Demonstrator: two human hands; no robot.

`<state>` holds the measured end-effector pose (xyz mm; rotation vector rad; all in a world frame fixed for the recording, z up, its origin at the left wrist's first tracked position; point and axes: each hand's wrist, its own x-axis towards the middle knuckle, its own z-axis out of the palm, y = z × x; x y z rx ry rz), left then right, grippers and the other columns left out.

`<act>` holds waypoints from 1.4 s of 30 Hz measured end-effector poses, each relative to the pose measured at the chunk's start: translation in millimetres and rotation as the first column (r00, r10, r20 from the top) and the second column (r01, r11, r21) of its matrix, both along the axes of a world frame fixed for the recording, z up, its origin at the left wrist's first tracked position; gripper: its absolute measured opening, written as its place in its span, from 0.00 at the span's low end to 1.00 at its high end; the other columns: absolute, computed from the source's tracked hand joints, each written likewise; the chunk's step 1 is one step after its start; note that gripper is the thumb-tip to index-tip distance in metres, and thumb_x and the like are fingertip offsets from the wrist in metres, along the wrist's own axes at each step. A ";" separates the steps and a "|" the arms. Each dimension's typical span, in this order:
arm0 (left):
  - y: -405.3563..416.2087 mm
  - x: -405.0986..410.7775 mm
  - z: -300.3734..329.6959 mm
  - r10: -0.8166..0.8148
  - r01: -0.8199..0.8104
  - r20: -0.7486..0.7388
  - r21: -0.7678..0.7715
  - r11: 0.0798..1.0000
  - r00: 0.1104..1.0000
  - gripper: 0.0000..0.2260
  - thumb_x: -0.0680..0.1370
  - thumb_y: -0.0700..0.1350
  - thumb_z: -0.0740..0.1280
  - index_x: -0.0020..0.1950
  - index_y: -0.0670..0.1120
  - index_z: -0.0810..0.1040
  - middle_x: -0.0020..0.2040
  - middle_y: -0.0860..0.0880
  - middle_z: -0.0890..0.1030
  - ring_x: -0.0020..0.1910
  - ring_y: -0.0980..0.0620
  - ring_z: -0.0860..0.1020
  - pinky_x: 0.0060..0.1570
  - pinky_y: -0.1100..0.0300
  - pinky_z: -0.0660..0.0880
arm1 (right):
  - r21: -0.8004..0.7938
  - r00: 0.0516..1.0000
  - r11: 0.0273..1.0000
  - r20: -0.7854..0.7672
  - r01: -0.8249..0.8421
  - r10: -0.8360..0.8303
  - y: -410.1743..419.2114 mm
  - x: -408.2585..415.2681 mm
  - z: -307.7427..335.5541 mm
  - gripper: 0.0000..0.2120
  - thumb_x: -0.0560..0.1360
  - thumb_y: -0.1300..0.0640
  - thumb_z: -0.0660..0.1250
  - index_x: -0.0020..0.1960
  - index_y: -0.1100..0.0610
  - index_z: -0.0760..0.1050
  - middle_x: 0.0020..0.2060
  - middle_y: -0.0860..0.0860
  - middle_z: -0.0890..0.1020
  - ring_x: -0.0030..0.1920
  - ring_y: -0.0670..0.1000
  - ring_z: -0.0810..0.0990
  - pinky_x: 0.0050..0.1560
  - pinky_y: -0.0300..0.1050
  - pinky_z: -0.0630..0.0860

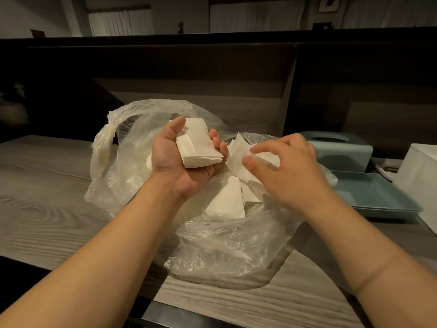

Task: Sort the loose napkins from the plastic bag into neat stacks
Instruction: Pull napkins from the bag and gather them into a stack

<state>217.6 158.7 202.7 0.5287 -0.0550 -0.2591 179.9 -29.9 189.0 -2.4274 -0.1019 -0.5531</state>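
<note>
Palm-up over the open plastic bag (132,147) on the wooden counter (42,185), my left hand (182,159) cups a squared stack of napkins (201,147), while my right hand (281,171) pinches one loose napkin (238,150) just beside it, more napkins (227,200) lying in the bag below.

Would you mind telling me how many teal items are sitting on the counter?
2: a teal plastic tissue box against the back wall at right, and a shallow teal rectangular tray just in front of it. Others may be hidden.
</note>
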 end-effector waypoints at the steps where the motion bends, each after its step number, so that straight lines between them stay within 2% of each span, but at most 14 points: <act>1: 0.0 -0.1 0.0 -0.003 0.003 0.004 0.000 1.000 1.000 0.20 0.78 0.54 0.66 0.60 0.38 0.74 0.44 0.42 0.79 0.38 0.46 0.78 0.42 0.50 0.78 | -0.037 1.000 0.999 -0.007 0.003 -0.003 0.7 -0.7 -0.3 0.19 0.74 0.33 0.67 0.63 0.37 0.76 0.60 0.42 0.69 0.69 0.48 0.63 0.70 0.51 0.65; 4: -0.2 -0.7 -0.6 -0.009 0.008 0.012 0.003 1.000 1.000 0.20 0.78 0.54 0.66 0.60 0.39 0.74 0.44 0.42 0.79 0.38 0.46 0.77 0.43 0.50 0.78 | -0.160 0.999 0.987 -0.042 0.023 -0.030 2.6 -0.8 -1.8 0.26 0.74 0.32 0.68 0.69 0.37 0.70 0.65 0.43 0.72 0.70 0.51 0.63 0.69 0.56 0.61; 8: 0.2 -1.4 -0.3 -0.011 0.011 0.020 -0.007 1.000 1.000 0.20 0.78 0.54 0.67 0.60 0.38 0.75 0.45 0.42 0.79 0.39 0.45 0.78 0.44 0.49 0.78 | -0.261 0.991 0.965 -0.118 0.022 -0.055 5.1 -2.2 -3.1 0.35 0.74 0.30 0.63 0.78 0.39 0.60 0.74 0.45 0.65 0.75 0.55 0.56 0.72 0.59 0.56; 11: 0.7 -2.2 0.3 -0.004 0.004 0.029 -0.019 1.000 1.000 0.20 0.77 0.54 0.67 0.60 0.39 0.75 0.46 0.42 0.79 0.40 0.45 0.79 0.47 0.48 0.79 | -0.296 0.998 0.955 -0.068 -0.003 -0.018 5.5 -3.5 -4.7 0.37 0.71 0.27 0.63 0.76 0.38 0.60 0.72 0.45 0.62 0.72 0.53 0.55 0.70 0.54 0.55; 15: 0.4 -3.5 0.6 -0.002 0.003 0.035 -0.016 1.000 0.999 0.20 0.78 0.54 0.67 0.59 0.39 0.75 0.46 0.42 0.79 0.40 0.44 0.79 0.47 0.49 0.79 | -0.367 1.000 0.930 0.023 0.007 0.002 5.3 -2.8 -6.4 0.32 0.71 0.27 0.63 0.72 0.37 0.64 0.64 0.44 0.61 0.66 0.50 0.57 0.64 0.49 0.55; 17: 0.3 -3.4 0.5 0.000 0.001 0.038 -0.011 1.000 0.999 0.20 0.78 0.54 0.66 0.59 0.38 0.75 0.46 0.42 0.79 0.40 0.45 0.79 0.47 0.49 0.79 | -0.359 0.999 0.933 0.044 0.019 -0.004 5.7 -1.9 -6.9 0.25 0.74 0.31 0.63 0.68 0.39 0.69 0.60 0.43 0.62 0.64 0.49 0.58 0.59 0.46 0.53; 21: 0.3 -3.2 0.7 -0.011 0.012 0.034 -0.022 1.000 0.999 0.21 0.78 0.54 0.66 0.60 0.39 0.74 0.46 0.42 0.79 0.40 0.45 0.79 0.47 0.49 0.79 | -0.284 0.994 0.956 0.103 0.075 -0.047 2.8 1.5 -9.9 0.15 0.81 0.41 0.60 0.66 0.40 0.74 0.57 0.42 0.65 0.64 0.48 0.60 0.58 0.46 0.54; 26: -0.2 -3.9 1.1 -0.012 0.013 0.043 -0.015 1.000 0.999 0.20 0.78 0.54 0.66 0.58 0.38 0.74 0.45 0.42 0.79 0.40 0.45 0.79 0.47 0.49 0.79 | -0.301 0.996 0.950 0.062 0.077 -0.061 3.5 0.8 -9.2 0.15 0.80 0.39 0.61 0.64 0.41 0.76 0.58 0.43 0.72 0.66 0.49 0.67 0.63 0.53 0.60; 30: 0.5 -3.7 0.9 -0.010 0.011 0.044 -0.014 1.000 0.999 0.20 0.78 0.54 0.66 0.58 0.38 0.74 0.45 0.42 0.79 0.40 0.45 0.79 0.47 0.49 0.79 | -0.229 0.995 0.971 0.082 0.069 -0.052 2.9 2.2 -10.3 0.10 0.82 0.45 0.61 0.59 0.44 0.78 0.52 0.43 0.76 0.56 0.47 0.74 0.66 0.56 0.66; 33: 0.5 -3.5 0.8 -0.009 0.009 0.043 -0.012 1.000 0.999 0.20 0.78 0.54 0.66 0.59 0.38 0.74 0.45 0.42 0.79 0.39 0.45 0.79 0.46 0.48 0.79 | -0.203 0.994 0.976 0.094 0.072 -0.054 1.6 3.3 -12.3 0.09 0.82 0.49 0.61 0.57 0.47 0.79 0.49 0.44 0.78 0.50 0.47 0.75 0.62 0.55 0.74; 35: 0.2 -2.9 0.5 -0.010 0.010 0.037 -0.008 1.000 0.999 0.21 0.78 0.54 0.66 0.61 0.38 0.74 0.46 0.42 0.79 0.39 0.45 0.79 0.45 0.49 0.80 | -0.189 0.995 0.980 0.090 0.062 -0.046 2.0 2.4 -12.1 0.10 0.81 0.48 0.64 0.58 0.47 0.80 0.51 0.45 0.80 0.51 0.48 0.78 0.59 0.54 0.77; 39: 0.0 -1.1 -0.9 -0.019 0.019 0.035 0.008 1.000 0.999 0.23 0.77 0.55 0.67 0.63 0.39 0.74 0.47 0.42 0.79 0.39 0.45 0.79 0.45 0.49 0.81 | -0.204 0.998 0.978 0.066 0.032 -0.018 1.2 0.7 -12.3 0.16 0.78 0.41 0.68 0.62 0.46 0.78 0.48 0.40 0.76 0.49 0.44 0.76 0.58 0.53 0.78; 42: -0.3 -0.8 -1.6 -0.022 0.022 0.038 0.009 1.000 0.999 0.23 0.76 0.54 0.67 0.63 0.39 0.74 0.47 0.42 0.79 0.39 0.45 0.79 0.44 0.49 0.81 | -0.219 0.998 0.976 0.056 0.018 -0.006 -0.5 1.9 -12.6 0.16 0.78 0.41 0.69 0.63 0.45 0.78 0.49 0.40 0.76 0.48 0.43 0.75 0.58 0.52 0.78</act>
